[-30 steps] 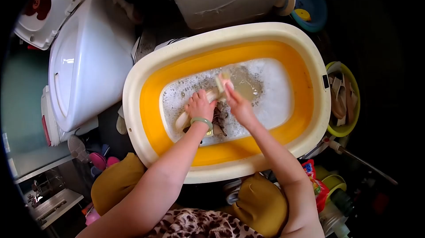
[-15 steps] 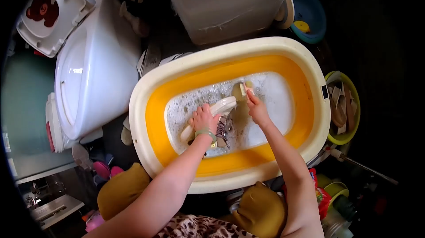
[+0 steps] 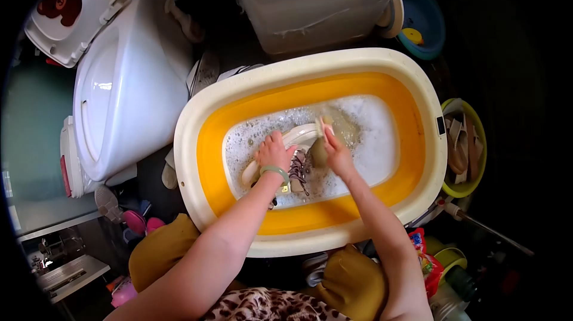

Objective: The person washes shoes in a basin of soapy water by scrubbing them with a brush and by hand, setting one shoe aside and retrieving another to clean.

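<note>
A lace-up shoe (image 3: 301, 135) with a pale sole and dark laces lies tilted on its side in sudsy water. My left hand (image 3: 274, 153), with a bracelet at the wrist, grips it by the heel half. My right hand (image 3: 338, 155) is closed around a small scrub brush (image 3: 324, 126), its bristles at the toe end of the sole. Motion blurs the brush a little. Both hands are over the oval tub (image 3: 190, 142), which has a cream rim and yellow inner walls. Part of the shoe is hidden by my left hand and foam.
A toilet (image 3: 137, 76) stands to the left, and a large pale bin (image 3: 316, 11) behind the tub. On the right is a green basin (image 3: 484, 160) holding shoes. A blue basin (image 3: 427, 17) sits at the back right. Slippers (image 3: 136, 221) lie at the lower left.
The brush in my right hand has moved left onto the toe end of the sole. My left hand keeps its hold on the shoe. The view has shifted slightly.
</note>
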`<action>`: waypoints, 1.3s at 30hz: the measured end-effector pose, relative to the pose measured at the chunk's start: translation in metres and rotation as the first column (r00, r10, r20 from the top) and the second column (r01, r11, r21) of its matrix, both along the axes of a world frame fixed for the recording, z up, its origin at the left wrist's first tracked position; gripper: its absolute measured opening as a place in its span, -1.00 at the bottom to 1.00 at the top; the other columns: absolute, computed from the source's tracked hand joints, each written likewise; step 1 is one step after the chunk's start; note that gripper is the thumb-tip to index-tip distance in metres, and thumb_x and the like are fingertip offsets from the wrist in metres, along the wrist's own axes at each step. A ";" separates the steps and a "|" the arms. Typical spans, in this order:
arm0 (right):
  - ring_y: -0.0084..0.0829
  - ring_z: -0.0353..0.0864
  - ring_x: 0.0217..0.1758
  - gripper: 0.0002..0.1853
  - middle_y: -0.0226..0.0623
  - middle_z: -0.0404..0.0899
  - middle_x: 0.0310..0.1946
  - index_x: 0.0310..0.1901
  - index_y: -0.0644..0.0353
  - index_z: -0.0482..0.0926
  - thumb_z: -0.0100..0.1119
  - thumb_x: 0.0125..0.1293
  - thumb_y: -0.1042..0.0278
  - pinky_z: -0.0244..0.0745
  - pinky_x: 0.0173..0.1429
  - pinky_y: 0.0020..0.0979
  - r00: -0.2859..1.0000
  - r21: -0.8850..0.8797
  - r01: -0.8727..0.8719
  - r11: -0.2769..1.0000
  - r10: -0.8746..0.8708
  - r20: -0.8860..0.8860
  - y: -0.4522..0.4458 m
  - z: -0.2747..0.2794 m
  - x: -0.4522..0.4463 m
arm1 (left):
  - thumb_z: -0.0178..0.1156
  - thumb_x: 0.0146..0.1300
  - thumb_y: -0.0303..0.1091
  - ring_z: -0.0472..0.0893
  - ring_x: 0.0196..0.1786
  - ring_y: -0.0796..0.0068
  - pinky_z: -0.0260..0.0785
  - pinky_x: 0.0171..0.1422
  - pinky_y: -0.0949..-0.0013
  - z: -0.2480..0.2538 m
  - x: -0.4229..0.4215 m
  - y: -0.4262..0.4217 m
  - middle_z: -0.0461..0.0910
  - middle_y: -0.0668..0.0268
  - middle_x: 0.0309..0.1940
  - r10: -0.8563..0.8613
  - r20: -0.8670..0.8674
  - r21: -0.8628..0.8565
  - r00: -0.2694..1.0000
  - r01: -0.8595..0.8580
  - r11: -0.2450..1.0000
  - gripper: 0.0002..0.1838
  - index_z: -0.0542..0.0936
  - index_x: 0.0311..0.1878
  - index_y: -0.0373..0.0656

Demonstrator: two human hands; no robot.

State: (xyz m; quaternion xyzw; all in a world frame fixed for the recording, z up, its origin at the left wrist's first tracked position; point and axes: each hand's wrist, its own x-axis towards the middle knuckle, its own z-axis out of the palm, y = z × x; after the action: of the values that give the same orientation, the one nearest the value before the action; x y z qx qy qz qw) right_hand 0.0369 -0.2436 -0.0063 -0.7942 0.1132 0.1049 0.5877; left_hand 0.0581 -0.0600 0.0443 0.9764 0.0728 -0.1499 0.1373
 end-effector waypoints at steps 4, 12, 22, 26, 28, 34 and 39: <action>-0.73 0.19 -0.62 -0.54 -0.60 0.30 -0.51 0.29 -0.06 0.27 -0.07 0.35 0.40 0.10 -0.57 -0.69 0.955 0.295 0.188 0.937 -0.104 -0.278 -0.016 0.030 0.025 | 0.26 0.03 0.00 0.48 -0.03 0.12 0.29 0.01 0.06 0.003 0.013 0.005 0.49 0.13 -0.12 -0.013 -0.013 -0.025 1.000 0.013 1.000 -0.47 0.35 -0.05 -0.11; -0.73 0.16 -0.62 -0.55 -0.56 0.46 -0.30 0.26 -0.01 0.31 -0.06 0.33 0.40 0.15 -0.54 -0.65 0.962 0.346 0.176 0.922 -0.087 -0.257 -0.021 -0.017 0.008 | 0.25 0.03 0.02 0.51 -0.06 0.01 0.34 0.03 0.11 0.006 0.038 0.012 0.51 0.01 -0.12 -0.042 -0.112 -0.124 0.993 0.028 0.992 -0.43 0.35 -0.07 -0.22; -0.71 0.22 -0.61 -0.52 -0.49 0.49 -0.16 0.29 0.06 0.24 -0.06 0.32 0.41 0.18 -0.58 -0.61 0.929 0.222 0.137 0.965 -0.047 -0.366 -0.033 0.031 0.007 | 0.11 0.14 0.13 0.44 0.10 0.09 0.25 0.20 0.20 -0.036 0.056 0.065 0.44 -0.05 0.03 0.009 -0.342 -0.342 0.939 -0.134 0.930 -0.32 0.33 0.09 -0.30; -0.45 0.37 -0.60 -0.50 -0.30 0.56 -0.33 0.31 -0.05 0.19 -0.08 0.33 0.32 0.29 -0.52 -0.42 0.969 -0.063 0.119 0.991 -0.130 -0.209 -0.048 -0.025 0.003 | 0.08 0.13 0.18 0.35 0.23 0.09 0.15 0.32 0.23 -0.044 0.032 0.089 0.34 -0.04 0.17 0.173 -0.366 -0.650 0.914 -0.384 0.656 -0.19 0.20 0.32 -0.17; -0.08 0.52 -0.43 -0.42 0.00 0.56 -0.39 0.35 -0.27 0.01 -0.11 0.32 0.23 0.38 -0.33 -0.15 0.998 -0.540 -0.047 0.840 0.016 -0.063 -0.043 -0.034 -0.007 | 0.14 0.10 0.12 0.33 0.25 0.10 0.14 0.33 0.25 0.013 0.003 0.066 0.32 -0.03 0.19 0.005 -0.238 -0.582 0.971 -0.147 0.800 -0.20 0.21 0.31 -0.17; 0.02 0.56 -0.25 -0.53 0.09 0.55 -0.28 0.32 -0.51 -0.01 -0.31 0.38 0.03 0.42 -0.16 -0.10 0.840 -0.444 -0.540 0.715 0.486 -0.240 -0.003 -0.001 -0.032 | 0.30 -0.05 -0.26 0.38 0.20 0.12 0.21 0.28 0.32 0.042 0.007 0.056 0.31 0.01 0.20 -0.276 -0.197 -0.313 0.941 0.207 0.927 -0.22 0.24 0.30 -0.10; 0.03 0.55 -0.30 -0.45 0.04 0.56 -0.30 0.31 -0.45 0.07 -0.12 0.29 0.19 0.41 -0.22 -0.05 0.965 -0.475 -0.250 0.844 0.174 -0.198 -0.034 0.013 -0.008 | 0.14 -0.03 -0.67 0.56 -0.09 0.47 0.40 0.00 0.46 0.026 0.034 0.093 0.59 0.22 -0.13 -0.265 -0.371 -0.555 0.890 0.016 0.832 -0.38 0.44 0.18 -0.01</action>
State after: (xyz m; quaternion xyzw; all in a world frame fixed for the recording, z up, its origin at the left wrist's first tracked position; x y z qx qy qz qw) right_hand 0.0290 -0.2775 0.0072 -0.9160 0.0904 0.1949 0.3389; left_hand 0.0923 0.0334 0.0698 0.8428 -0.0174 -0.3868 0.3739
